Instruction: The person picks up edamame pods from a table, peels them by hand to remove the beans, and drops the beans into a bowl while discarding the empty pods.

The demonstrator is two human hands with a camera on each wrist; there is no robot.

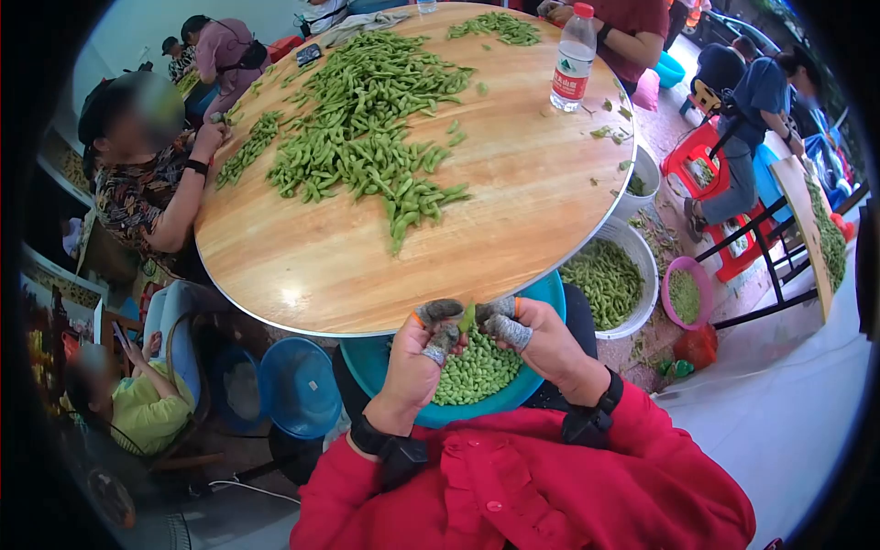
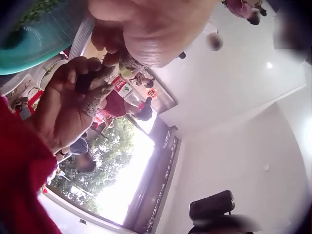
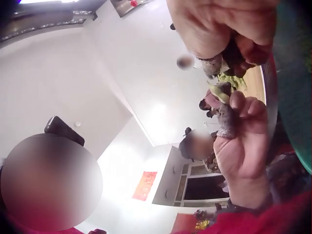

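Note:
A green soybean pod (image 1: pixel 468 318) is pinched between the thumb and finger of my left hand (image 1: pixel 412 367), as the right wrist view shows with the pod (image 3: pixel 220 93). My right hand (image 1: pixel 548 341) is right beside the pod, its fingers curled and thumb close to them; I cannot tell whether it grips the pod too. Grey cloth covers, some with orange bands, wrap fingers and thumbs of both hands. Below the hands, shelled green beans (image 1: pixel 472 376) fill the bottom of a teal basin (image 1: pixel 431 417) at my lap.
A round wooden table (image 1: pixel 513 211) bears a large heap of pods (image 1: pixel 367 110) and a water bottle (image 1: pixel 573 60). To the right stand a white basket of pods (image 1: pixel 642 312) and a pink basin (image 1: pixel 701 284). Blue basins (image 1: pixel 298 385) lie left. Other people sit around.

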